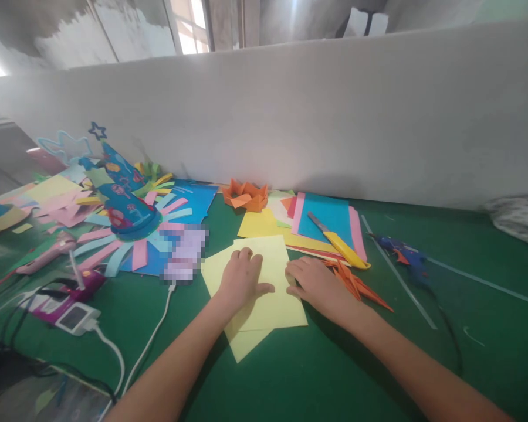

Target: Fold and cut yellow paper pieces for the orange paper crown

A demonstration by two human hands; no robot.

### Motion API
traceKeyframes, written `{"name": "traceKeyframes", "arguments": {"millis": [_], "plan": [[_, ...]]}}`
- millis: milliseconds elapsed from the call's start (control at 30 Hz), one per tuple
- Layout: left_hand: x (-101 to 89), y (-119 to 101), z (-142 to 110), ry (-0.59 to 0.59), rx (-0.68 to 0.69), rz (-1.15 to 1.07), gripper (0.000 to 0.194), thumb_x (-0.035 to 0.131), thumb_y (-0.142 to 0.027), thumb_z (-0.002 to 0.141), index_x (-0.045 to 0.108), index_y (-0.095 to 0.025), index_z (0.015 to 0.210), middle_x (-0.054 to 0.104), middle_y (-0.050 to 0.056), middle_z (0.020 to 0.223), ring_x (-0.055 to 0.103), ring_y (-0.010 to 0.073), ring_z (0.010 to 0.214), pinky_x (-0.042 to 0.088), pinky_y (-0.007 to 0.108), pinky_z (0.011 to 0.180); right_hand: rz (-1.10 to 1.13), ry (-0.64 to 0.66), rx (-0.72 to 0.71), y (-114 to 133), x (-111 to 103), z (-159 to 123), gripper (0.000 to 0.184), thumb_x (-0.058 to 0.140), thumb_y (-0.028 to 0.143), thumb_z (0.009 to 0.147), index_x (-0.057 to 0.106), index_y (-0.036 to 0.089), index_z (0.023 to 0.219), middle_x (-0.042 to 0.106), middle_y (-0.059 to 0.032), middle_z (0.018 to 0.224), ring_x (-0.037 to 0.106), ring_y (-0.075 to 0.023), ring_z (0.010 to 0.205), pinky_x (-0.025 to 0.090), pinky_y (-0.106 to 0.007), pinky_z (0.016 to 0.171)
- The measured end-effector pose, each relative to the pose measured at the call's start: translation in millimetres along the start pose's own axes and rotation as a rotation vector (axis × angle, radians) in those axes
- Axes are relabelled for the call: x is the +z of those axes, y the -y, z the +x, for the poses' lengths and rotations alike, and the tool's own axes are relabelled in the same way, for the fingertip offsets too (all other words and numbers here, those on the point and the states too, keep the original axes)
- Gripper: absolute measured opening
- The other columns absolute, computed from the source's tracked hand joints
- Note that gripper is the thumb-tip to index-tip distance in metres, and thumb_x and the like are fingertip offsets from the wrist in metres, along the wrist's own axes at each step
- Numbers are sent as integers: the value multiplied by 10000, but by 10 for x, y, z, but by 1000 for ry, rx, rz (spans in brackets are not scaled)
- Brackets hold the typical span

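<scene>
Two pale yellow sheets of paper [268,305] lie overlapped at an angle in front of me. My left hand [242,275] rests on the upper sheet, fingers forward and thumb stretched out to the right. At the sheet's right edge, the bent fingers of my right hand [312,281] touch the paper, thumb apart from them; nothing shows in its grasp. Folded orange paper pieces [356,287] lie just beyond that hand. A yellow utility knife [338,240] with its blade out rests on a stack of coloured paper [325,211].
An orange folded-paper ring [246,195] stands near the white wall [268,117]. Blue party hats [127,205] with paper strips are on the left, near a pink glue gun [48,252] and a power bank [77,316] with cables. A blue glue gun [402,252] and clear glue sticks [405,278] lie right.
</scene>
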State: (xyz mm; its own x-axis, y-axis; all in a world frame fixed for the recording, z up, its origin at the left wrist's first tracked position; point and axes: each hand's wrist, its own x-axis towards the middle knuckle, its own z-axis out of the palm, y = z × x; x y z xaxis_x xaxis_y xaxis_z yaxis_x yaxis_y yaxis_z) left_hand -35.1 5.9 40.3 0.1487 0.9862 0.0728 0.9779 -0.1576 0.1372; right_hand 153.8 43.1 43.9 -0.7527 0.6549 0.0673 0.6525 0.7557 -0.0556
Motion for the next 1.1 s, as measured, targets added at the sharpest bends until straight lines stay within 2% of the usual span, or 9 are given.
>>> {"name": "traceKeyframes", "arguments": {"millis": [333,533,733,967,1100], "plan": [[42,28,11,-45,8,-50,573,709,-586,625,566,-170,991,551,125,988,512,308,915,443,422,756,97,95,-7,212,-183,-390,124,678,180,777,578,178,704,634,-22,755,559,-185,742,370,-270,590],[17,9,10,-15,-3,-30,597,713,-579,623,573,-152,1016,559,137,988,516,318,920,451,422,748,187,146,-37,250,-208,-539,115,643,189,808,595,173,705,626,-14,727,553,-181,746,376,-271,600],[-24,-14,8,17,-26,-13,595,710,-576,630,579,-148,1021,564,136,982,524,311,913,457,411,741,206,152,-47,229,-170,-563,108,652,130,783,595,176,704,625,-4,741,540,-174,745,362,-268,598],[28,15,9,3,-13,-8,613,694,-599,634,571,-154,1037,556,130,1000,519,305,933,452,403,751,145,129,-127,258,-107,-560,213,529,33,820,572,166,659,597,-6,687,513,-160,691,330,-272,580],[14,1,4,21,-26,-5,611,706,-586,630,571,-154,1041,559,128,996,516,304,940,448,398,761,187,146,-108,259,-99,-584,223,504,39,837,575,164,667,596,-8,691,505,-157,698,331,-269,587]]}}
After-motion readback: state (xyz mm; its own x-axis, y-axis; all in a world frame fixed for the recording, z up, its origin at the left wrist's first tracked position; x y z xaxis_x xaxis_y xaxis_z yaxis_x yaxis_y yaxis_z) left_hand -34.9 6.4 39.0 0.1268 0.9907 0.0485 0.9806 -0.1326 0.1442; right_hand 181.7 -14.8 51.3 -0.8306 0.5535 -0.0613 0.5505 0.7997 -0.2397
